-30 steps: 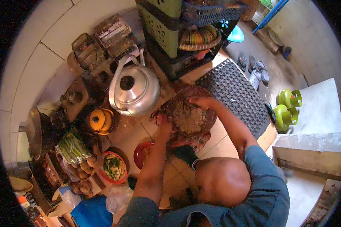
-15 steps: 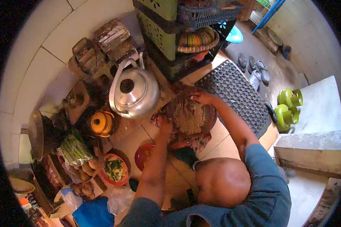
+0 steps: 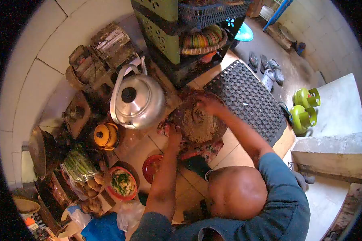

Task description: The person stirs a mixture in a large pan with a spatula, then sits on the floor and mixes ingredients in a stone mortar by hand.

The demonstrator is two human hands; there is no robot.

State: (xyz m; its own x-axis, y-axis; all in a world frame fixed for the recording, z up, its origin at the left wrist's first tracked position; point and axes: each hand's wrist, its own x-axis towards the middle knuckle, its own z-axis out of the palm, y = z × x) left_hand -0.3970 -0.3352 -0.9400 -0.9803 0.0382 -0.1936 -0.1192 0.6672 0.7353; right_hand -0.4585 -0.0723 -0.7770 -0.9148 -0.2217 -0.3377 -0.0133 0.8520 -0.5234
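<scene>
A wide, dark, shallow stone mortar (image 3: 218,134) rests on a patterned red cloth (image 3: 207,152) on the floor. Brown, crumbly ground mixture (image 3: 199,126) covers its middle. My right hand (image 3: 210,106) reaches over the far rim, its bunched fingertips down in the mixture; whether a tool is under them I cannot see. At the near left rim, my left hand (image 3: 173,135) is closed against the mortar's edge, over the cloth. Beneath my left forearm, a red bowl (image 3: 149,168) is partly hidden.
Left of the mortar stand a large metal kettle (image 3: 142,100) and a small orange pot (image 3: 105,135). Chopped greens fill a red-rimmed bowl (image 3: 122,182) near bagged green vegetables (image 3: 79,164). A black rubber mat (image 3: 245,102), a green storage rack (image 3: 161,36) and green gas cylinders (image 3: 303,118) lie beyond.
My right fingers have moved from the far rim slightly inward and left, and the mixture beneath them looks disturbed. My left hand keeps its place. The view has shifted slightly.
</scene>
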